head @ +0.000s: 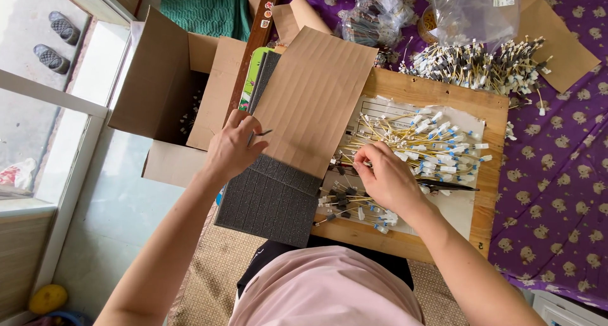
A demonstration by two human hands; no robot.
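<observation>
Head view shows us seated at a wooden board [437, 92]. Our left hand [233, 145] pinches one thin wire lead [261, 133] between closed fingertips, over a dark grey foam pad [269, 202] half covered by a cardboard sheet [313, 98] — presumably shielding rows. Our right hand [383, 174] rests curled on the pile of yellow wire leads [424, 145], fingers closed among them — what it grips, we cannot tell.

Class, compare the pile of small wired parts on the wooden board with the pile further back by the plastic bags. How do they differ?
The near pile lies on white paper on the wooden board, and the right hand reaches into it; the far pile lies partly on the purple cloth, untouched. The near pile shows blue-and-white tips; the far pile looks denser, with more dark pieces. Both are thin yellowish wires with white ends.
</observation>
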